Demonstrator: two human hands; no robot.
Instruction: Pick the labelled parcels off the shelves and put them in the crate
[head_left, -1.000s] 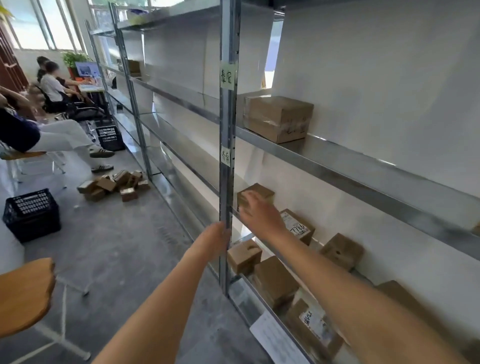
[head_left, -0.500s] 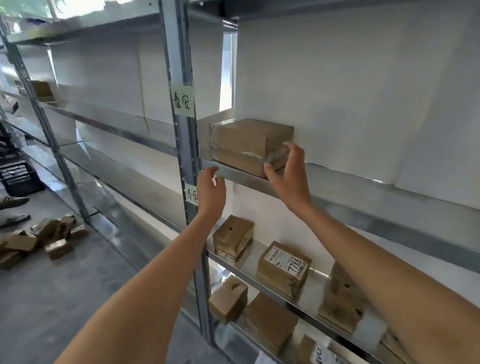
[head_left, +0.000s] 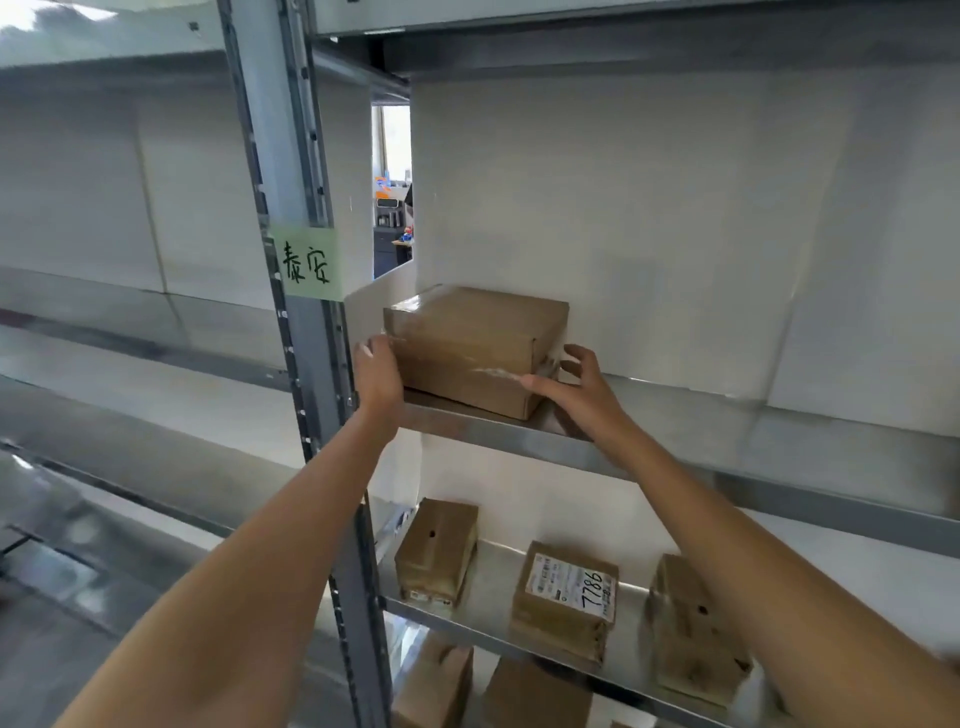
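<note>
A large brown taped parcel (head_left: 467, 348) sits at the left end of a steel shelf (head_left: 727, 431) at chest height. My left hand (head_left: 376, 371) presses against the parcel's left side with its fingers laid along the cardboard. My right hand (head_left: 576, 387) grips the parcel's front right corner, thumb on the front face and fingers curled round the right side. One shelf down lies a parcel with a white label marked 7786 (head_left: 566, 597). No crate is in view.
On the lower shelf a small brown box (head_left: 436, 551) and another box (head_left: 691, 629) flank the labelled parcel. More boxes (head_left: 436, 680) lie on the bottom shelf. A steel upright (head_left: 291, 156) carrying a green handwritten note (head_left: 306, 262) stands just left of my left hand.
Both hands rose from the lower shelf to the large parcel and closed in on its two sides. The view moved nearer and turned from the room to face the shelf.
</note>
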